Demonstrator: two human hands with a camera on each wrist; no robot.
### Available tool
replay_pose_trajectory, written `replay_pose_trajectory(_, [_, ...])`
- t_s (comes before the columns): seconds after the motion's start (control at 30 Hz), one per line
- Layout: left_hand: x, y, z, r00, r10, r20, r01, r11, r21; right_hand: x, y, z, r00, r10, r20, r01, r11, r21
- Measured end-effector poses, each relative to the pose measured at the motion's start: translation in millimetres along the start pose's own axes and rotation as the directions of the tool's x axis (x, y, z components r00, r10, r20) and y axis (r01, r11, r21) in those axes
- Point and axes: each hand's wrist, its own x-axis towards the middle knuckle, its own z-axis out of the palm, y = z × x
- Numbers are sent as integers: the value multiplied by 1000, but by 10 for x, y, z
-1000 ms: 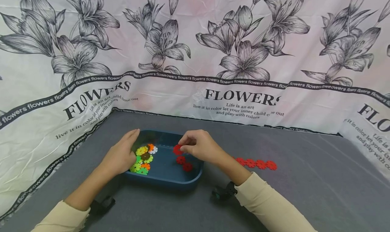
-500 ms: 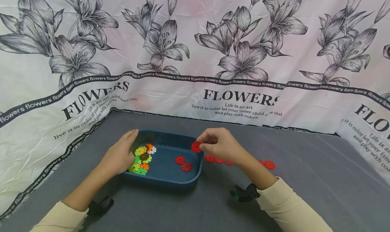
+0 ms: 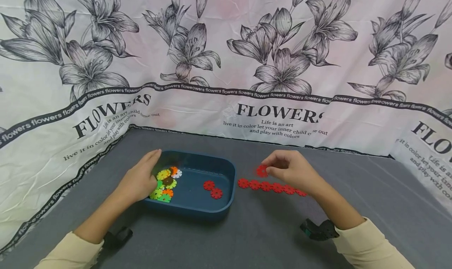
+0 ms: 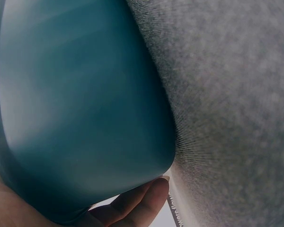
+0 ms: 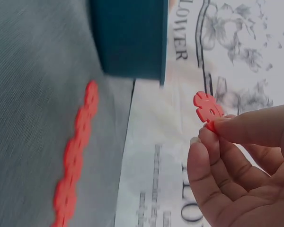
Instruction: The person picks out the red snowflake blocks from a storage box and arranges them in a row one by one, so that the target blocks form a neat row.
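Note:
A dark blue plastic bin sits on the grey cloth. My left hand grips its left end, thumb at the rim and fingers along the outer wall; the left wrist view shows fingertips against the bin's side. Between thumb and fingers my right hand pinches a red snowflake disc, raised over the cloth to the right of the bin. Just below it runs a row of red snowflake discs, its right end hidden by my forearm. Two more red discs lie inside the bin.
At the bin's left end is a pile of yellow, green, orange, white and brown discs. A flower-printed curtain stands behind and at both sides of the grey cloth. Each wrist wears a dark camera.
My right hand has lifted a red disc out of the bin and carried it right, over the row. The left hand keeps its place on the bin.

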Motion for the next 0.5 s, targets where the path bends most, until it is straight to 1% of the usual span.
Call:
replay_pose_trajectory(0.23, [-8, 2, 10, 1000, 0, 3, 0, 1000, -3, -263, 185, -238, 998, 46, -44, -49, 997, -62])
replay_pose_trajectory(0.5, [1, -4, 9, 1000, 4, -6, -4, 1000, 6, -472, 325, -520, 995, 86, -59, -94, 983, -154])
